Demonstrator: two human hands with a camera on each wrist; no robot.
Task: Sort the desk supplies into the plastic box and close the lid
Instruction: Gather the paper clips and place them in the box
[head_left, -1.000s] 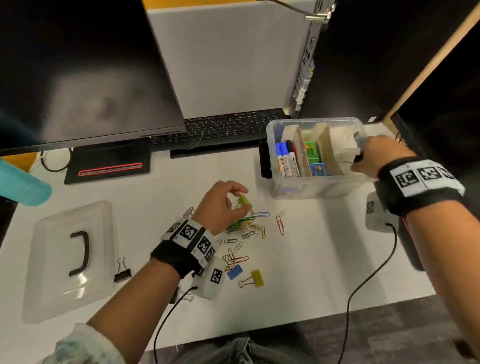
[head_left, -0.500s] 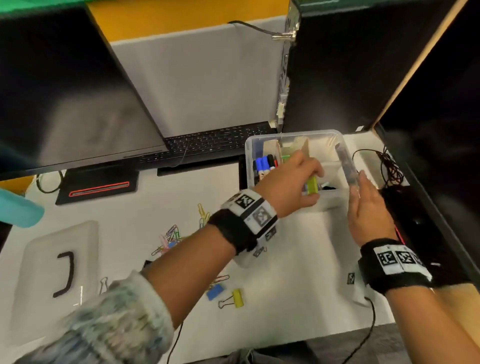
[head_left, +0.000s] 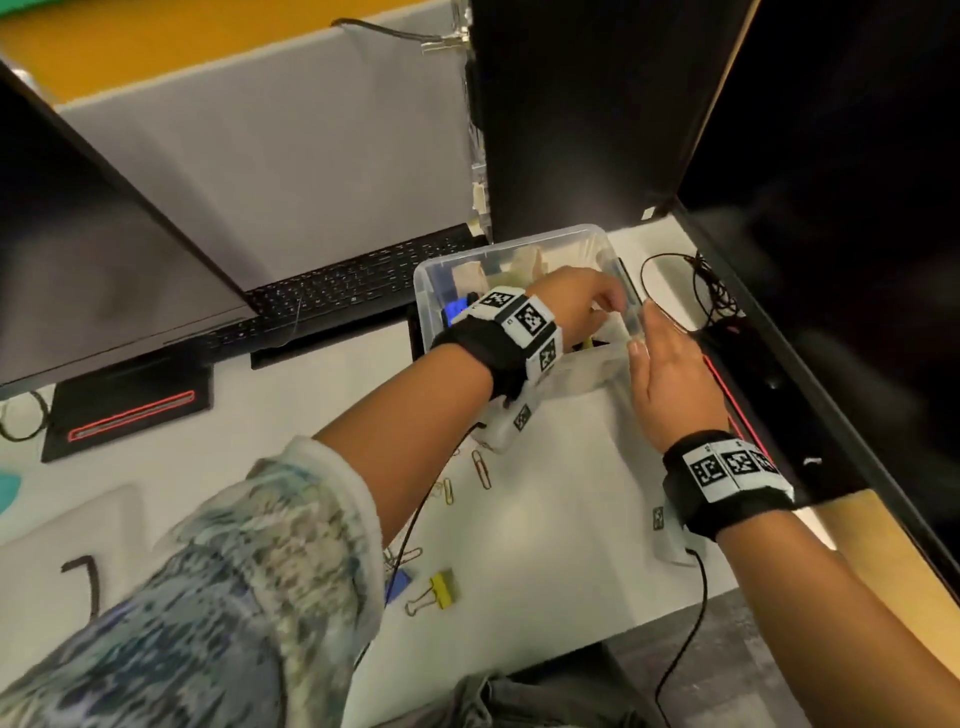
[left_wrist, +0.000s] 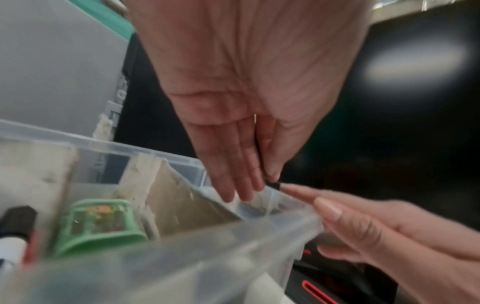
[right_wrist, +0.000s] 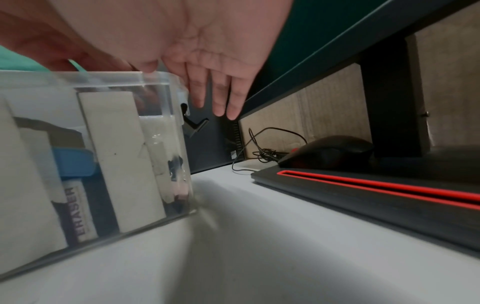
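The clear plastic box (head_left: 498, 252) stands open at the back right of the white desk, split by cardboard dividers. My left hand (head_left: 587, 306) reaches into its right end with straight fingers (left_wrist: 233, 174) that hold nothing. A yellow-green piece (head_left: 589, 343) lies in the box under that hand. My right hand (head_left: 660, 358) rests flat against the box's right end wall (right_wrist: 166, 98), its fingers (right_wrist: 215, 92) straight and its thumb on the rim. Markers (head_left: 457, 317), a green case (left_wrist: 98, 222) and an eraser (right_wrist: 80, 209) sit inside. The lid (head_left: 47, 561) lies at the lower left.
Loose paper clips (head_left: 482, 468), a yellow binder clip (head_left: 444, 590) and a blue one (head_left: 399, 583) lie on the desk near my left forearm. A keyboard (head_left: 337, 291) and monitor (head_left: 78, 234) stand behind. A mouse (right_wrist: 330, 150) and tangled cable (head_left: 701, 291) sit right of the box.
My left hand carried the yellow-green piece from the clip pile to the box and no longer holds it. My right hand slid from the box's rim down its right end.
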